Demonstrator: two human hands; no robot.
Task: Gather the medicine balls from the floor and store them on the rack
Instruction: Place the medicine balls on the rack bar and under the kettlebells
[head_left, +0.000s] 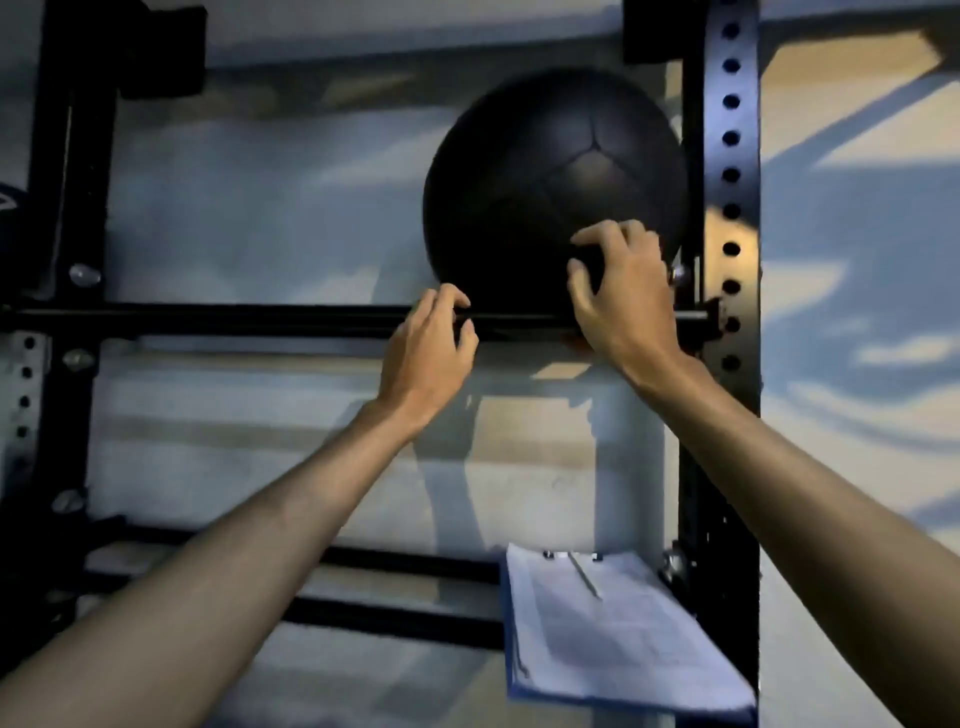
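a clipboard (618, 629) holding printed sheets lies tilted at lower right, with a pen (586, 576) on the paper. behind stands a pale wall (260, 208), shadow-streaked.

left hand (428, 353): bare, no rings | right hand (621, 301): bare | forearms: uncovered, no sleeves, no watch or bands

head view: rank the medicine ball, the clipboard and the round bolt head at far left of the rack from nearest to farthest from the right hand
1. medicine ball: the right hand rests on its lower right side, on the upper shelf of the rack.
2. clipboard: below the hand, on a lower rail by the right upright.
3. bolt head: far left, on the left upright.
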